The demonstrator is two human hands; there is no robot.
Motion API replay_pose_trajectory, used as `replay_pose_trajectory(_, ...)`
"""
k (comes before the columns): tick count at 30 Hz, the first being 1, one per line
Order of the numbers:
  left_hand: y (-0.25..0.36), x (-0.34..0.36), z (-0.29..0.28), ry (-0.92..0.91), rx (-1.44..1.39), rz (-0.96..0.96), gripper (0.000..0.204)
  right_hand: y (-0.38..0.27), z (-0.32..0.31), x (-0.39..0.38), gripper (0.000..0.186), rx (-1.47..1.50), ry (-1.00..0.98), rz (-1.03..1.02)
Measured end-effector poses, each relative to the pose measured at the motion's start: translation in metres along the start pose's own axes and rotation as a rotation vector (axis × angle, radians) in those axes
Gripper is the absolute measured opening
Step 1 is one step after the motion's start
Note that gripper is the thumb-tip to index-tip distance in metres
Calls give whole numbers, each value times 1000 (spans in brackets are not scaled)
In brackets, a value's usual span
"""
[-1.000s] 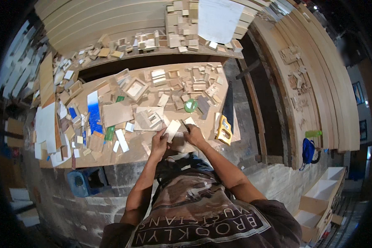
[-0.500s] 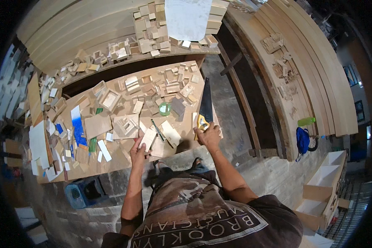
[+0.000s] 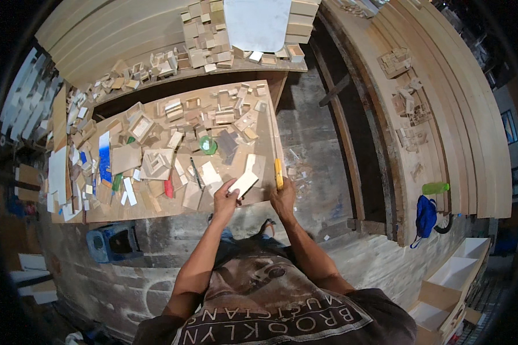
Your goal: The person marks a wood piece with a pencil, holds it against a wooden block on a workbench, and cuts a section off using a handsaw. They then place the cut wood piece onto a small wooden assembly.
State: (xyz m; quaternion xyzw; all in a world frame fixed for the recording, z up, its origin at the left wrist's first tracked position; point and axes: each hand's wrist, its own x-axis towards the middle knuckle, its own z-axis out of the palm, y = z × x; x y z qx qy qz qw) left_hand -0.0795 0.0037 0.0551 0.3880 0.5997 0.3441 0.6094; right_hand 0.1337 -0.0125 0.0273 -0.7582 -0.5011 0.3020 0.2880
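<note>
My left hand (image 3: 227,199) pinches a small pale wooden piece (image 3: 245,183) at the front edge of the workbench (image 3: 155,210). My right hand (image 3: 283,199) grips a yellow-handled tool (image 3: 278,173) at the bench's right front corner; the tool is seen edge-on and its blade is hard to make out. Just behind the hands lie flat wood offcuts, a green round object (image 3: 208,145) and a red item (image 3: 168,188). Both forearms come up from my dark printed shirt at the bottom of the view.
Several wood blocks and offcuts cover the bench, with a blue board (image 3: 105,158) at left. A shelf behind carries stacked blocks and a white sheet (image 3: 258,23). A blue machine (image 3: 112,244) sits under the bench. A blue bag (image 3: 426,215), a green bottle (image 3: 435,188) and white boxes (image 3: 460,276) are at right.
My right hand left the pale piece, reached right to the yellow-handled tool at the bench edge and took hold of it. My left hand keeps the piece. The view shifted.
</note>
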Motion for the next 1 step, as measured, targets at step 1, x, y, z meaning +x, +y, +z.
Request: replay_pose_trajectory(1, -4, 9, 16, -19, 31, -17, 50, 23, -5, 6, 74, -10, -45, -23)
